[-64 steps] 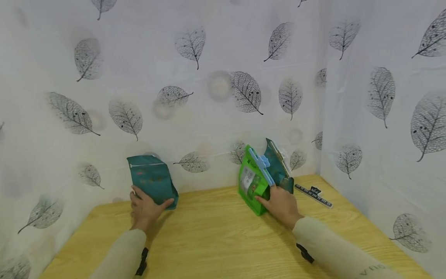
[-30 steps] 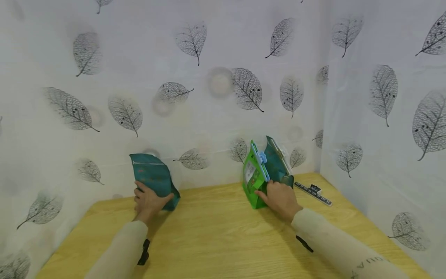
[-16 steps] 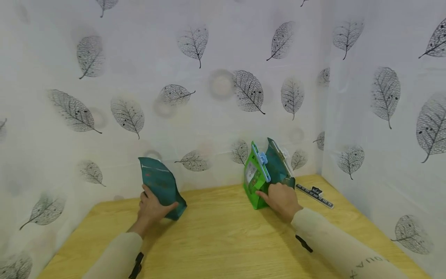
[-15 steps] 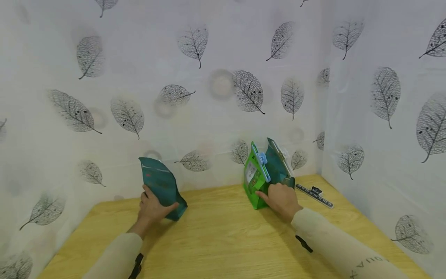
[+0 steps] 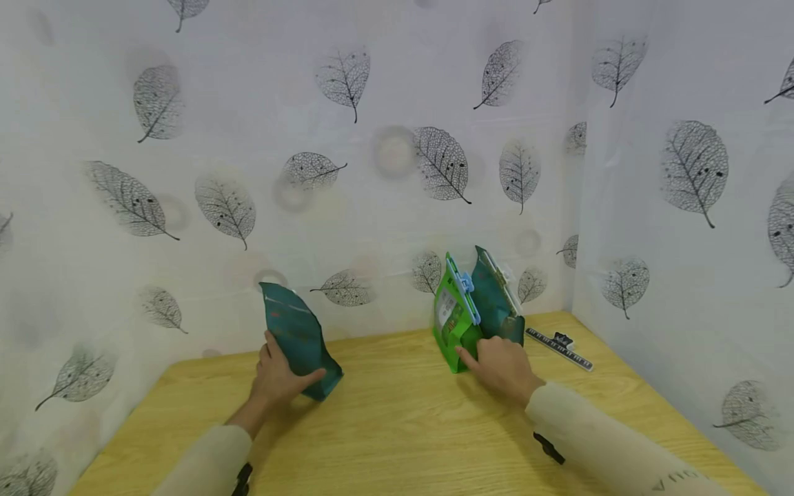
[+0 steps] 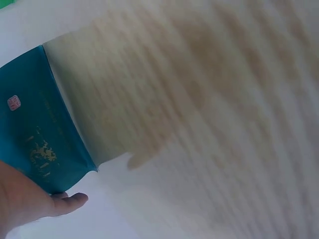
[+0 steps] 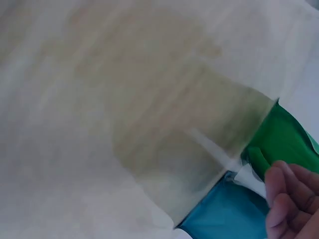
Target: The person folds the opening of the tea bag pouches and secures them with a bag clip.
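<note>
In the head view my left hand (image 5: 276,375) grips a teal stand-up pouch (image 5: 298,331), thumb on its near right side and fingers round its left side. The pouch leans over the left part of the table. My right hand (image 5: 505,368) is just in front of a green pouch (image 5: 455,320) that stands upright with a light-blue bag clip (image 5: 465,286) along its top. Its fingers hang loosely curled in the right wrist view, close to the green pouch's lower corner. Behind stands a second teal pouch (image 5: 490,296) with a white bag clip (image 5: 505,282) on top.
A black-and-white bag clip with a piano-key pattern (image 5: 558,348) lies on the wooden table (image 5: 384,420), right of the pouches. White leaf-print sheeting (image 5: 384,227) rises close behind and on the right side.
The green pouch went from tilted to upright and stays there; my right hand has drawn back slightly from it. My left hand has carried its teal pouch right and nearer, turning it.
</note>
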The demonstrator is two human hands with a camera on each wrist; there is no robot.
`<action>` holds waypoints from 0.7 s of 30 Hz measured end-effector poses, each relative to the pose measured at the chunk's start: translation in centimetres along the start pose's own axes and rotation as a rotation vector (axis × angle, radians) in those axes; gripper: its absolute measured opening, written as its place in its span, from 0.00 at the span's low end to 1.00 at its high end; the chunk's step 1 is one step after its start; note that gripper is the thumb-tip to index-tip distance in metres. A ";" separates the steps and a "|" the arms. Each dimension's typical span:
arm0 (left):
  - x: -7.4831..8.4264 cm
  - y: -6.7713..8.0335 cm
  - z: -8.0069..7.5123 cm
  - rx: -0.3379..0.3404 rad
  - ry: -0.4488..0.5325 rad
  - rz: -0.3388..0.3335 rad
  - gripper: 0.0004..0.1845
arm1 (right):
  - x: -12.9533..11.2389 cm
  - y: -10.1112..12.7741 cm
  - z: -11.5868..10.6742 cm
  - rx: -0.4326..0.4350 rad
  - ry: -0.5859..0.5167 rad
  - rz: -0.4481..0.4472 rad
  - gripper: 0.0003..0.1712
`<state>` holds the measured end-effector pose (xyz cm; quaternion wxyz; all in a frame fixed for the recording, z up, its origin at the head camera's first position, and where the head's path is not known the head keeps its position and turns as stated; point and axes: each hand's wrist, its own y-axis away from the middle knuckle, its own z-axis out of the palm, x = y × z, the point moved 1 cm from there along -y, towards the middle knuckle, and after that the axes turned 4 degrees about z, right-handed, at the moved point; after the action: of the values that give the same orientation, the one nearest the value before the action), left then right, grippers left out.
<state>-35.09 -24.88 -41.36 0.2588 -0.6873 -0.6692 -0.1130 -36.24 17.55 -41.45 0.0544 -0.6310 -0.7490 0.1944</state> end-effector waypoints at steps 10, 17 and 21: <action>-0.1 1.4 1.1 0.068 0.008 0.091 0.77 | 0.0 0.9 1.0 0.101 -0.007 -0.152 0.26; 0.8 2.2 1.8 0.078 0.025 0.146 0.76 | -0.1 1.0 1.1 0.108 -0.039 -0.145 0.25; 1.1 2.5 2.3 0.079 0.041 0.161 0.76 | -0.3 1.0 1.1 0.094 -0.087 -0.134 0.24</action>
<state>-33.03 -22.70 -43.20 0.3079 -0.7257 -0.6101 -0.0793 -35.64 17.12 -42.75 0.0644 -0.5671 -0.7814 0.2524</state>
